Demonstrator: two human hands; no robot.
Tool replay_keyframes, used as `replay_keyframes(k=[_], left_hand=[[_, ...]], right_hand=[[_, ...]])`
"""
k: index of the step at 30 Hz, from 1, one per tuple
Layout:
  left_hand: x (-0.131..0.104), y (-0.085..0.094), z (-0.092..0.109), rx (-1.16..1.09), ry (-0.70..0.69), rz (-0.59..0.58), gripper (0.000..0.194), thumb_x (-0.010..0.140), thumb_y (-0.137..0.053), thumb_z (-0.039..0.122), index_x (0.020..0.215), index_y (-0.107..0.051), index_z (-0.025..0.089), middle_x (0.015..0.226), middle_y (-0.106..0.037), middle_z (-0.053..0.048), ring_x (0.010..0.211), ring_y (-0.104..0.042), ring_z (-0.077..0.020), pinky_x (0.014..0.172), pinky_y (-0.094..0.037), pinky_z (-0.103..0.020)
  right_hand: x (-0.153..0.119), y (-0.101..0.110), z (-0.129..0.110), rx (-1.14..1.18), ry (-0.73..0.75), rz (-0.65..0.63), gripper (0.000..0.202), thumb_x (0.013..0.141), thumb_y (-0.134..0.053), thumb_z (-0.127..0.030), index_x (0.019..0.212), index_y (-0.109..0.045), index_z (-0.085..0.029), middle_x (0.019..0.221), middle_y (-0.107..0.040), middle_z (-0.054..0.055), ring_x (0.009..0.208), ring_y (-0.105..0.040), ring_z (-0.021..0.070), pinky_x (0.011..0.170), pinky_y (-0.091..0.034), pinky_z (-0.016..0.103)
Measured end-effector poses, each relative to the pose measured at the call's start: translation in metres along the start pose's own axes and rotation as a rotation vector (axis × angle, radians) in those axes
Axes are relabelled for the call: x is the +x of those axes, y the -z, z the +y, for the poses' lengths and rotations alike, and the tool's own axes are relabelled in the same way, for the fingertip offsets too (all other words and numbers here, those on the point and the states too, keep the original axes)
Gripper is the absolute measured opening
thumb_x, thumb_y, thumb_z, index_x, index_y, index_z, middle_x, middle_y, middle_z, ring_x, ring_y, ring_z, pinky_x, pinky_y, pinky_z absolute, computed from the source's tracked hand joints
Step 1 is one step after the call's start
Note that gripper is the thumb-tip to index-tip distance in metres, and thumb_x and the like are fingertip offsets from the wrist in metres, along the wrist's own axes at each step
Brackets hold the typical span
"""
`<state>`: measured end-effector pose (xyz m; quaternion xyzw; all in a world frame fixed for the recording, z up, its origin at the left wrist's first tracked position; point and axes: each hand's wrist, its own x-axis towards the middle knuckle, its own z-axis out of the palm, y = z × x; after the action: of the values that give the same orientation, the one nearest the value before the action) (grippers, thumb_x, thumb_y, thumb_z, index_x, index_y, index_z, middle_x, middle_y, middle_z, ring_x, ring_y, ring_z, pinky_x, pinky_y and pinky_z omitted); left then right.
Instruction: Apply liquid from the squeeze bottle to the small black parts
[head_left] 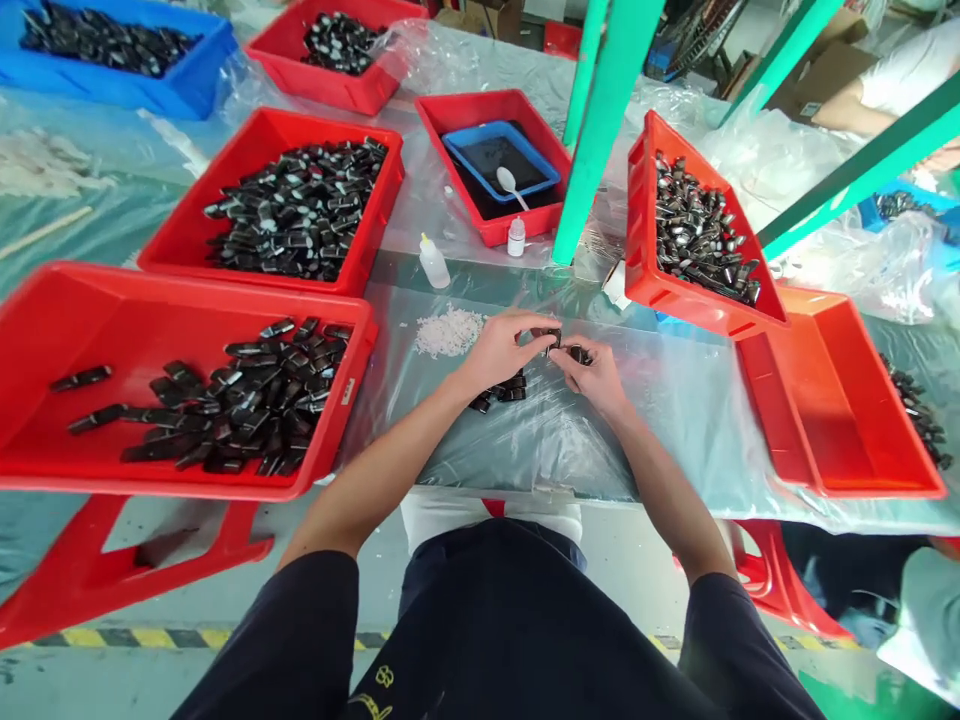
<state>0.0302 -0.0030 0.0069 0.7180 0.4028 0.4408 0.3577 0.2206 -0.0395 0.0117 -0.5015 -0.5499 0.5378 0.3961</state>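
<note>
Over the plastic-covered table, my left hand (504,350) pinches a small black part (553,334) between thumb and fingertips. Its other side meets my right hand (591,372), whose thumb and index finger are pressed together at the part. Another dark piece (580,354) shows within the curled fingers of my right hand. Beneath and beside my left wrist lies a small group of black pieces (511,388). To the left of that hand is a pile of small whitish bits (448,332).
Red bins of black parts stand at left (187,290) and right (705,310). Behind my hands are a squeeze bottle (434,264), a small bottle (516,238) and a blue tray (501,160) with a spoon (511,186). A green post (600,140) rises nearby.
</note>
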Motion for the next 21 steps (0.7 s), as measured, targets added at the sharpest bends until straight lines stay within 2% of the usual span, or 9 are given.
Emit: replay_keyframes(k=[2,4,6,8,11,14,18,21], left_hand=[[0.003,0.0,-0.001,-0.061,0.049,0.051,0.019,0.091,-0.074,0.035,0.1,-0.084,0.022,0.1,-0.084,-0.006,0.083,-0.072,-0.0177,0.064,-0.044,-0.029],[0.005,-0.002,-0.002,-0.126,0.088,0.125,0.016,0.091,-0.074,0.032,0.096,-0.083,0.02,0.094,-0.084,-0.005,0.082,-0.072,-0.0168,0.065,-0.045,-0.029],[0.005,-0.005,0.0,-0.166,0.111,0.191,0.014,0.092,-0.073,0.03,0.095,-0.081,0.019,0.093,-0.083,-0.005,0.083,-0.072,-0.0168,0.068,-0.046,-0.029],[0.002,-0.008,0.007,-0.162,0.117,0.202,0.014,0.093,-0.072,0.03,0.096,-0.079,0.019,0.094,-0.082,-0.005,0.085,-0.072,-0.0175,0.072,-0.049,-0.03],[-0.003,-0.012,0.019,-0.082,0.058,0.068,0.011,0.095,-0.072,0.03,0.096,-0.078,0.021,0.1,-0.08,-0.004,0.095,-0.072,-0.0208,0.089,-0.053,-0.038],[-0.002,-0.004,0.022,0.022,-0.005,-0.032,0.01,0.093,-0.075,0.033,0.095,-0.077,0.023,0.105,-0.078,-0.004,0.111,-0.07,-0.0257,0.106,-0.049,-0.045],[0.002,0.024,0.001,0.092,0.063,-0.064,0.017,0.091,-0.075,0.036,0.085,-0.075,0.02,0.088,-0.074,-0.003,0.105,-0.07,-0.0278,0.104,-0.048,-0.044],[-0.002,0.041,-0.022,0.138,0.126,-0.188,0.02,0.081,-0.082,0.033,0.071,-0.071,0.02,0.073,-0.068,-0.001,0.093,-0.07,-0.0275,0.097,-0.049,-0.041]], right_hand=[[-0.002,-0.001,-0.006,0.157,-0.156,-0.11,0.054,0.071,-0.087,-0.068,0.086,-0.061,-0.023,0.057,-0.043,-0.009,0.04,-0.03,0.0065,0.038,-0.016,0.025],[-0.002,-0.003,-0.012,0.283,-0.275,-0.167,0.062,0.066,-0.088,-0.073,0.091,-0.06,-0.023,0.059,-0.044,-0.01,0.038,-0.028,0.0048,0.036,-0.012,0.024],[-0.001,-0.004,-0.015,0.346,-0.348,-0.145,0.065,0.067,-0.085,-0.077,0.093,-0.059,-0.023,0.062,-0.047,-0.009,0.039,-0.029,0.0045,0.035,-0.013,0.023],[0.002,-0.006,-0.015,0.358,-0.398,-0.093,0.064,0.071,-0.079,-0.08,0.092,-0.058,-0.023,0.066,-0.053,-0.006,0.041,-0.035,0.0057,0.033,-0.014,0.023],[0.005,-0.006,-0.012,0.313,-0.433,-0.048,0.062,0.075,-0.072,-0.084,0.088,-0.057,-0.024,0.071,-0.058,-0.001,0.046,-0.042,0.0091,0.032,-0.018,0.024],[0.006,-0.003,-0.011,0.218,-0.393,-0.078,0.06,0.079,-0.067,-0.085,0.085,-0.055,-0.027,0.069,-0.053,-0.001,0.046,-0.039,0.0099,0.032,-0.019,0.025],[0.005,0.005,-0.013,0.132,-0.313,-0.137,0.059,0.085,-0.06,-0.084,0.081,-0.048,-0.027,0.066,-0.04,-0.005,0.045,-0.032,0.0095,0.033,-0.02,0.025],[0.005,0.007,-0.016,0.106,-0.307,-0.129,0.059,0.087,-0.056,-0.084,0.08,-0.043,-0.027,0.066,-0.033,-0.005,0.046,-0.031,0.0101,0.034,-0.02,0.025]])
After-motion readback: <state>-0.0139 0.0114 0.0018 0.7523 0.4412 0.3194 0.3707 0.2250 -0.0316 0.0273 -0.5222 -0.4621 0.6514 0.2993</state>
